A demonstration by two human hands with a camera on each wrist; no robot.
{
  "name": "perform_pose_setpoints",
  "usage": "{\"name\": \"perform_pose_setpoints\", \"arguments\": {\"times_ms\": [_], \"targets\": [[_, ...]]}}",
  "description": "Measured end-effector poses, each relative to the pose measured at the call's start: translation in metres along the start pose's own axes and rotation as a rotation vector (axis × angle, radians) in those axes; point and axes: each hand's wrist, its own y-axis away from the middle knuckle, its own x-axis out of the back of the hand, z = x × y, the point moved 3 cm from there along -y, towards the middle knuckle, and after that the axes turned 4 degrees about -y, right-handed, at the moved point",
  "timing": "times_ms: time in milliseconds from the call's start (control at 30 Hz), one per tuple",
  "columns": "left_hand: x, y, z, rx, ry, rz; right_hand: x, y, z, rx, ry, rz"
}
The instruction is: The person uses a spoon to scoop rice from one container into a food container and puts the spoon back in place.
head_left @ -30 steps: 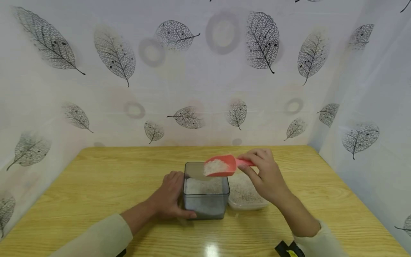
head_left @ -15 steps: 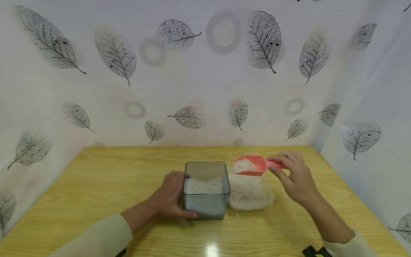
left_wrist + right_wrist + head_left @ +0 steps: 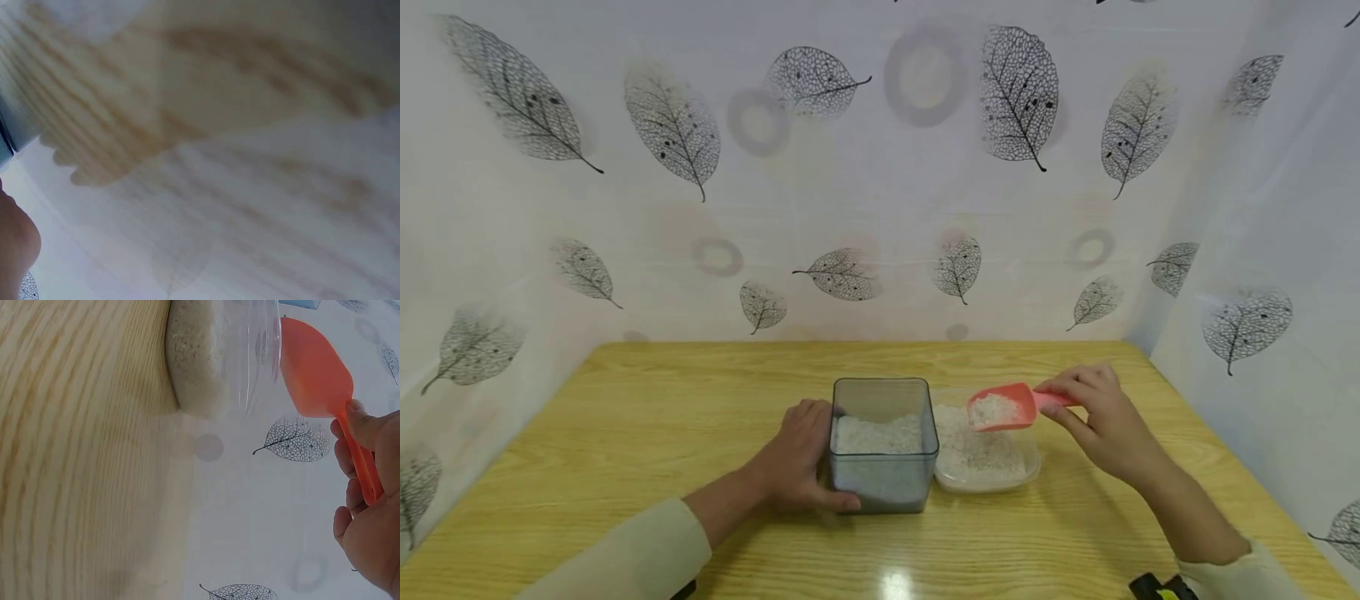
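Observation:
My right hand pinches the handle of a red scoop, its bowl holding some white grains that look like rice. The scoop hangs level over a shallow clear plastic tub of the same grains. In the right wrist view, the scoop appears from below, beside the tub's wall, with thumb and fingers around its handle. To the left of the tub stands a square, smoky-grey see-through container, partly filled with white grains. My left hand grips its left side, thumb at the front; the farther fingers are partly hidden.
Everything stands on a wood-grain table. A pale leaf-print sheet closes off the back and both sides. The tub sits right against the container's right side. The left wrist view shows mostly blurred table and sheet.
My right hand has carried the loaded scoop rightward from above the grey container to above the clear tub, then slightly lower. The left hand and both containers have stayed put.

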Motion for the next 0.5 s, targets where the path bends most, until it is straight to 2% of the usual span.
{"name": "perform_pose_setpoints", "arguments": {"times_ms": [267, 500], "targets": [[0.0003, 0.0003, 0.0008, 0.005, 0.000, -0.006, -0.0012, 0.0005, 0.0020, 0.135, 0.036, 0.013], [0.0002, 0.0002, 0.0017, -0.002, -0.015, 0.003, 0.0010, 0.0003, -0.0001, 0.189, 0.078, 0.026]]}}
